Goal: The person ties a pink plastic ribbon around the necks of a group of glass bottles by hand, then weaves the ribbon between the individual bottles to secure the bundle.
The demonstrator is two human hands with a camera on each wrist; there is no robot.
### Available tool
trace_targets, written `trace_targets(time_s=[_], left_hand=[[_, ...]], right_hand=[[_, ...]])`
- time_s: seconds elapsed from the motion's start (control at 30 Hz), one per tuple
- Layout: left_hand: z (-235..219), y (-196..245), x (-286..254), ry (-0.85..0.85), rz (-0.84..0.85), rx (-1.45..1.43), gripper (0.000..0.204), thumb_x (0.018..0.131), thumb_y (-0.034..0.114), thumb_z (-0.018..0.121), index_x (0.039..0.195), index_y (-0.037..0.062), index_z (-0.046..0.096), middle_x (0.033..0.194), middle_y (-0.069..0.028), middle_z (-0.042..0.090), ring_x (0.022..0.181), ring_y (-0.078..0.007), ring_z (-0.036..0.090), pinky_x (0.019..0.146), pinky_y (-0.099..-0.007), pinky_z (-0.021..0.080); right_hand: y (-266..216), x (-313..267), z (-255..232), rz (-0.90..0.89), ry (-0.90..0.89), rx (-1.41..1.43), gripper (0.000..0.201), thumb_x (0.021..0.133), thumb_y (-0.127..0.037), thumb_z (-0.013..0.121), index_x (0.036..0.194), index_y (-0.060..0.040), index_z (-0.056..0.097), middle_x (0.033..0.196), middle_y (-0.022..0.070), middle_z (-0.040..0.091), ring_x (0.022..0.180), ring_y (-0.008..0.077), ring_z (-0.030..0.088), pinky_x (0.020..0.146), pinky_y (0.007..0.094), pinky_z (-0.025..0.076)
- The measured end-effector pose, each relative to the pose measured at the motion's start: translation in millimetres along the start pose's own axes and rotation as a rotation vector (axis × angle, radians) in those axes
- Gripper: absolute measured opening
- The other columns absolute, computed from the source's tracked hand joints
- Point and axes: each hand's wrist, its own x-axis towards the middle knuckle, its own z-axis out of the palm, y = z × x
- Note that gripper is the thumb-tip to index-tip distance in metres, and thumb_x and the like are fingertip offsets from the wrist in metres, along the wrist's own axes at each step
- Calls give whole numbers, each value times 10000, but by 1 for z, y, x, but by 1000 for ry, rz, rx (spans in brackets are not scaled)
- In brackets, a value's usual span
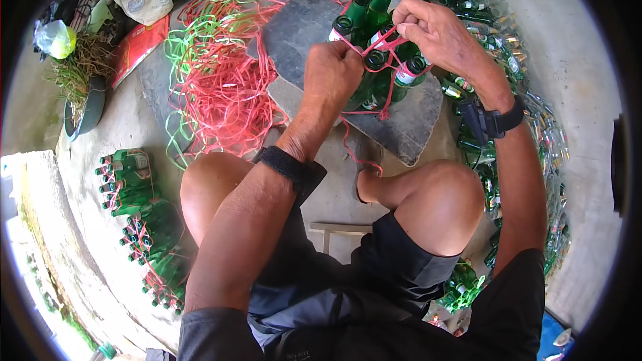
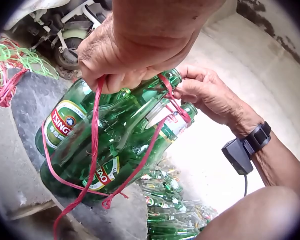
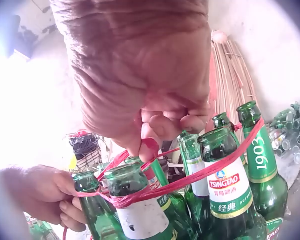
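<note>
A cluster of green beer bottles [image 1: 359, 12] stands upright on a dark stone slab [image 1: 301, 27]. Red plastic twine [image 3: 195, 176] runs around the bottle necks, and another loop circles the bodies lower down, with a small knot at the side in the left wrist view. My right hand [image 1: 441, 35] pinches a strand of this twine above the necks, pulling it into a raised loop. At the near left side of the cluster, my left hand [image 1: 332, 75] grips the twine close to the necks; a strand hangs down from its curled fingers [image 2: 115, 82].
Left of the slab lies a tangled heap of red and green twine [image 1: 227, 93]. Tied bottle bundles [image 1: 137, 177] sit on the floor at the left, near a potted plant [image 1: 80, 93]. Many loose bottles [image 1: 468, 7] are piled along the right.
</note>
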Motion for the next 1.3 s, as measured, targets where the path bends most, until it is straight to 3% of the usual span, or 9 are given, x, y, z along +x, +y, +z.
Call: trace_targets(time_s=[0.13, 0.23, 0.33, 0.43, 0.73, 0.8, 0.87, 1.2, 1.3], left_hand=[[2, -2, 1, 5, 12, -15, 272, 893, 171, 613, 943, -60, 747, 670, -229, 662, 618, -271, 680, 645, -430, 523], [2, -2, 1, 8, 16, -24, 272, 894, 165, 605, 949, -60, 747, 676, -229, 666, 625, -262, 685, 647, -428, 523], [2, -2, 2, -4, 15, -31, 270, 892, 156, 599, 954, -62, 746, 678, -229, 667, 630, -252, 687, 645, -423, 521], [4, -4, 2, 8, 20, -50, 268, 890, 147, 593, 954, -66, 743, 671, -224, 665, 626, -238, 679, 639, -418, 518], [1, 6, -2, 1, -43, -49, 269, 877, 121, 572, 941, -75, 743, 625, -151, 640, 598, -163, 616, 596, -387, 496], [1, 6, -1, 9, -35, -28, 266, 876, 117, 571, 938, -75, 745, 620, -139, 636, 598, -155, 609, 592, -383, 493], [1, 5, -1, -22, -64, -74, 222, 926, 90, 617, 976, -70, 762, 730, 1, 644, 615, -72, 519, 540, -276, 387], [1, 7, -1, -18, -103, -77, 218, 928, 83, 614, 991, -58, 768, 748, 16, 641, 636, -69, 516, 560, -272, 391], [2, 10, -3, -26, -118, -114, 219, 925, 79, 611, 994, -56, 769, 757, 14, 644, 638, -71, 516, 562, -274, 390]], right_hand=[[11, 6, 3, -36, -11, 28, 87, 964, -84, 594, 1005, -10, 571, 794, -4, 508, 713, 89, 450, 637, 294, 404], [9, 9, 4, -66, 34, 72, 58, 907, -68, 591, 933, -15, 587, 682, 57, 541, 622, 169, 517, 596, 362, 430], [3, 10, -1, -25, -26, 53, 53, 904, -64, 595, 918, -14, 586, 668, 50, 520, 614, 155, 496, 582, 356, 410], [6, 14, 0, 29, -86, 66, 55, 960, -76, 584, 952, -33, 551, 699, -31, 415, 656, 86, 398, 596, 303, 340], [8, 28, -3, 86, -104, 56, 108, 946, -109, 625, 914, -6, 613, 690, -11, 527, 622, 77, 492, 561, 290, 393], [2, 26, -6, 273, -145, 277, 115, 943, -120, 635, 911, -10, 643, 688, -11, 549, 589, 60, 497, 514, 263, 379], [2, 28, -4, 280, -135, 283, 122, 938, -129, 640, 918, -9, 656, 694, -9, 558, 576, 52, 487, 497, 252, 367], [7, 33, -4, 371, -125, 468, 150, 901, -109, 665, 932, 36, 681, 720, 32, 604, 551, 66, 493, 475, 240, 369], [8, 31, -2, 316, -106, 443, 186, 916, -166, 684, 932, 19, 673, 738, 18, 568, 552, 62, 480, 481, 235, 369]])
